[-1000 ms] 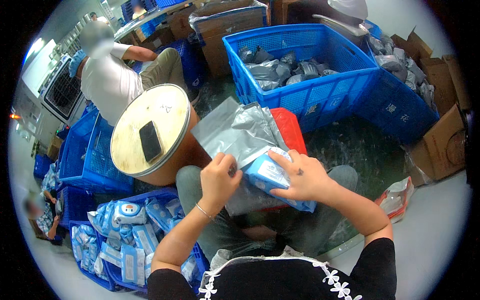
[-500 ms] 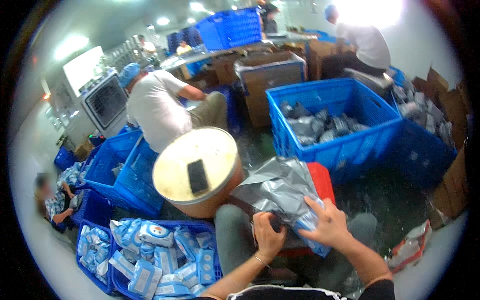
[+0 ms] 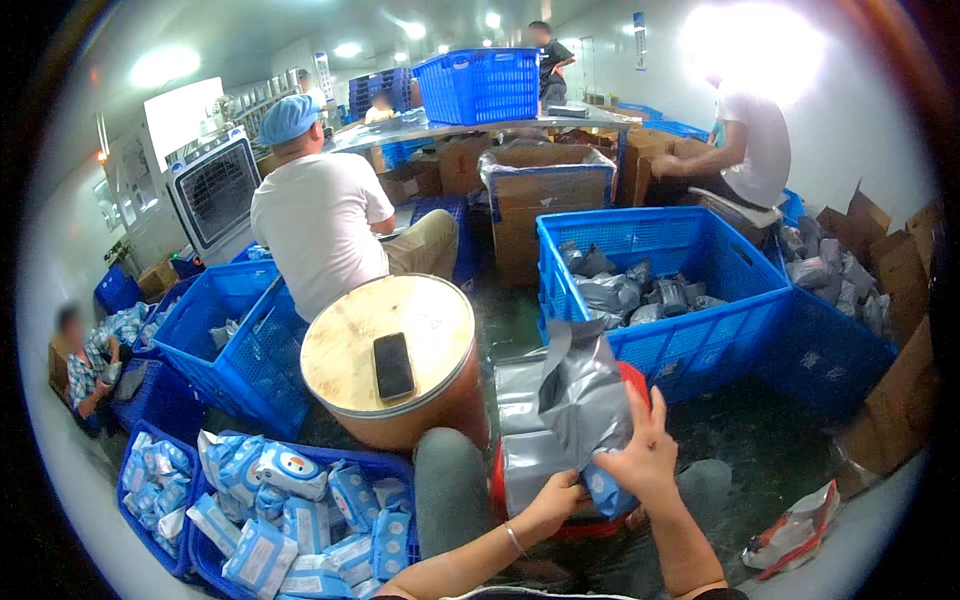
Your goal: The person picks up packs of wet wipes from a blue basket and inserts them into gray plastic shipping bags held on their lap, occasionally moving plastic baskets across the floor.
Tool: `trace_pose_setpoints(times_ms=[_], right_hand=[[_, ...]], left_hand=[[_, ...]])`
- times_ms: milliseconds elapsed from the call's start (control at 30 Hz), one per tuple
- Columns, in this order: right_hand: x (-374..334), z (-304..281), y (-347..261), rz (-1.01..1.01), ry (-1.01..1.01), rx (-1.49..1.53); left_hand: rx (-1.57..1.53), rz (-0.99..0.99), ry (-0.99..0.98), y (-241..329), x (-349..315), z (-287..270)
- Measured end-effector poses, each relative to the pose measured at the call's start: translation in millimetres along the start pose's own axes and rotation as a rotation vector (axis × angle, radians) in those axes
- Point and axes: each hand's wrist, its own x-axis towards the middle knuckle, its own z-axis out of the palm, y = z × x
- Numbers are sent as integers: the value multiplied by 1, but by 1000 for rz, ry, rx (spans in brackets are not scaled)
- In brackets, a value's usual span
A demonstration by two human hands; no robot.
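Note:
A grey plastic mailing bag [image 3: 580, 395] stands crumpled between my hands, over a red stool [image 3: 497, 490]. At its lower end a blue soft pack [image 3: 606, 492] sticks out partly; the rest of it seems hidden by the bag. My right hand [image 3: 645, 455] is curved around that pack, fingers up along the bag's right side. My left hand [image 3: 552, 502] pinches the bag's lower left edge. Flat grey bags [image 3: 525, 450] lie on the stool beneath. Close on my left, a blue crate [image 3: 345, 452] holds several blue-and-white soft packs [image 3: 305, 525].
A round drum [image 3: 330, 395] with a phone [image 3: 393, 365] on its lid stands ahead left. Beyond the stool, a large blue crate [image 3: 665, 335] holds filled grey bags. One co-worker [image 3: 315, 215] sits ahead, another [image 3: 750, 140] at far right. A torn bag [image 3: 795, 530] lies at lower right.
My view has tilted up. My left hand has gone from cupped under the bag to pinching its edge. Less of the blue pack shows, and the flat bags on the stool have come into sight.

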Motion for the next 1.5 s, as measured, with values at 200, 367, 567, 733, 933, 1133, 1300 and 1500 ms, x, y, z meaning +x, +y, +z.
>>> trace_pose_setpoints(times_ms=[200,367,567,733,933,1133,1300,1500], right_hand=[[-2,-23,71,-225,-611,384],[-10,15,83,-62,-339,422],[9,58,45,-98,108,52],[44,97,61,167,108,-297],[15,48,116,63,156,-170],[-8,-1,74,39,49,30],[-8,46,50,-455,-427,258],[-7,68,61,-544,-475,199]], left_hand=[[-282,-299,-37,-9,2,-17],[-206,-181,-251,-1,-7,-20],[-298,-154,-325,-4,-3,-32],[-217,-166,-325,9,-8,-29],[-448,-264,-179,16,-17,-17],[-369,-142,206,22,-37,-19],[-117,-55,284,18,-42,-22],[-45,-85,278,12,-36,-20]])
